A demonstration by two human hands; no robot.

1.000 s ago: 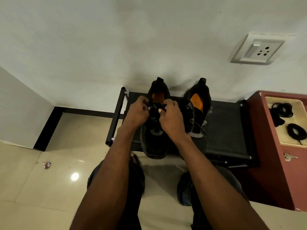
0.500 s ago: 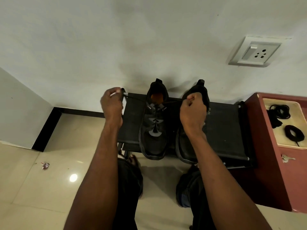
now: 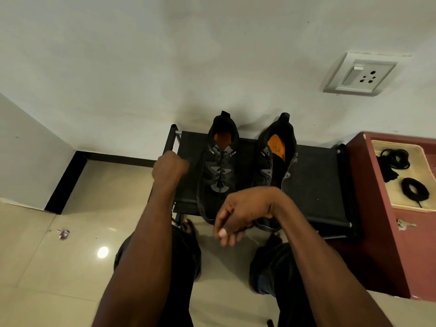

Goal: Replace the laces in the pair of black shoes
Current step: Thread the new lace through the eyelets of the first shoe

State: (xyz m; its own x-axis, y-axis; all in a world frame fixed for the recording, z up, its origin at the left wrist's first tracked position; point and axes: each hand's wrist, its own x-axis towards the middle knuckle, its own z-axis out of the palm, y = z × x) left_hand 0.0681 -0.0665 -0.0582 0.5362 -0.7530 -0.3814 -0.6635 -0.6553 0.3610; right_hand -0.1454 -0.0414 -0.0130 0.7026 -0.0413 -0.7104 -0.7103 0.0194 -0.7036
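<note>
Two black shoes with orange insoles stand side by side on a black rack (image 3: 316,185) against the wall. The left shoe (image 3: 219,171) has a black lace threaded up its front. The right shoe (image 3: 278,161) lies spread wide, and I see no lace in it. My left hand (image 3: 168,167) is curled into a fist just left of the laced shoe; no lace shows in it. My right hand (image 3: 236,218) hangs in front of the shoes' toes with loose, drooping fingers and holds nothing.
A red cabinet (image 3: 377,232) on the right carries a beige tray (image 3: 401,208) with coiled black laces (image 3: 415,192) and a key (image 3: 404,224) beside it. A wall socket (image 3: 361,75) is above. My knees are below the rack; a small wrapper (image 3: 63,233) lies on the tiled floor.
Both hands were at the laced shoe's top, then pulled the lace ends apart. Now the right hand has dropped down in front of the toes and the left has lowered beside the shoe.
</note>
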